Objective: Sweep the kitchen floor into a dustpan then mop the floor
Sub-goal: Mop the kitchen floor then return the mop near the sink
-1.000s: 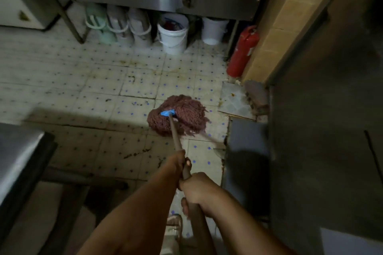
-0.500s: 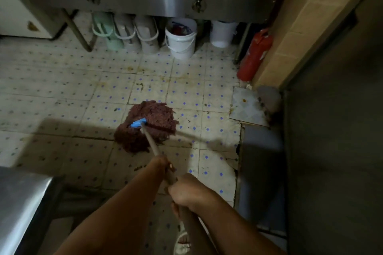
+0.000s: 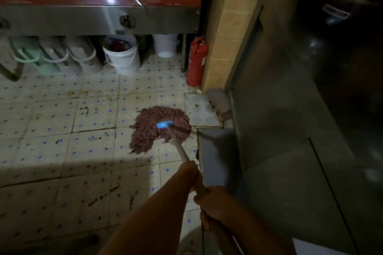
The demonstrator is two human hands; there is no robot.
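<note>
- Left hand [image 3: 189, 172]: wrapped around the mop handle [image 3: 180, 149], the forward of the two grips; the fingers are on the far side of the pole and mostly hidden.
- Right hand [image 3: 215, 203]: clenched around the same handle just behind and below the left hand, knuckles up.
- Mop handle: pale pole running up and to the left from the grips to a blue clamp [image 3: 164, 124] at the mop head.
- Mop head [image 3: 153, 130]: reddish-brown string head, ahead of the left hand, lying spread flat on the tiled floor [image 3: 62, 130]; strands fan out to the left of the clamp.
- Tiled floor: pale tiles with blue dots, dark stains and grimy joints to the left of the grips; shadow covers the near part.
- Beyond the mop head: a stainless cooking range [image 3: 99, 12] on legs, with a white bucket [image 3: 122, 54] holding something reddish, a second white bucket [image 3: 165, 44] and several tilted containers [image 3: 51, 54] under it.
- Red fire extinguisher [image 3: 196, 62]: upright, beyond and slightly right of the mop head, against a tan tiled pillar [image 3: 228, 27].
- Right of the grips: a dark metal-faced cabinet [image 3: 279, 130]; details too dim to tell.
</note>
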